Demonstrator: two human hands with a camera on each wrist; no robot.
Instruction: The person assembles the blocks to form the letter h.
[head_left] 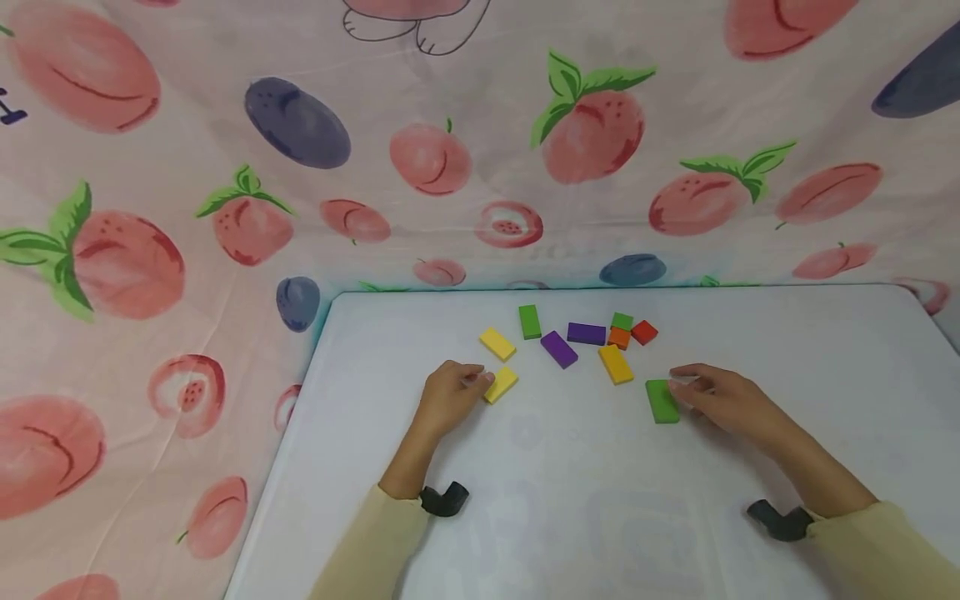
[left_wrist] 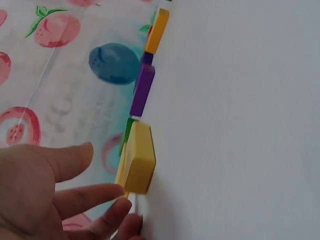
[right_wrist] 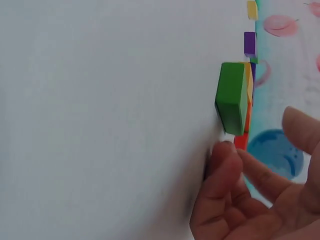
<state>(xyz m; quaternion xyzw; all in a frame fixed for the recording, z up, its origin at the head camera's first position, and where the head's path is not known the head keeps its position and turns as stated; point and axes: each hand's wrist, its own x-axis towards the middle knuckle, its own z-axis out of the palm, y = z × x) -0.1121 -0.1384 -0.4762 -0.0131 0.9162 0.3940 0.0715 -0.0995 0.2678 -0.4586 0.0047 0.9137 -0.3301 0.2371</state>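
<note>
In the head view, my left hand (head_left: 453, 395) is beside a yellow block (head_left: 502, 385), its fingertips right at the near-left end. The left wrist view shows the thumb spread from the fingers and that yellow block (left_wrist: 140, 159) just beyond the fingertips. On the right, my right hand (head_left: 722, 401) is at a green block (head_left: 662, 402), fingertips close to its right side. Seen from the right wrist, the thumb stands away from loosely bent fingers, and the green block (right_wrist: 232, 97) is past them, ungripped. Another yellow block (head_left: 498, 343) lies behind the left hand.
Farther back on the white table (head_left: 525, 517) lie a green block (head_left: 529, 322), two purple blocks, one flat (head_left: 587, 333) and one slanted (head_left: 559, 349), an amber block (head_left: 616, 365), and small orange (head_left: 618, 337), green (head_left: 622, 321) and red (head_left: 644, 332) pieces. A fruit-print cloth (head_left: 360, 275) borders the table.
</note>
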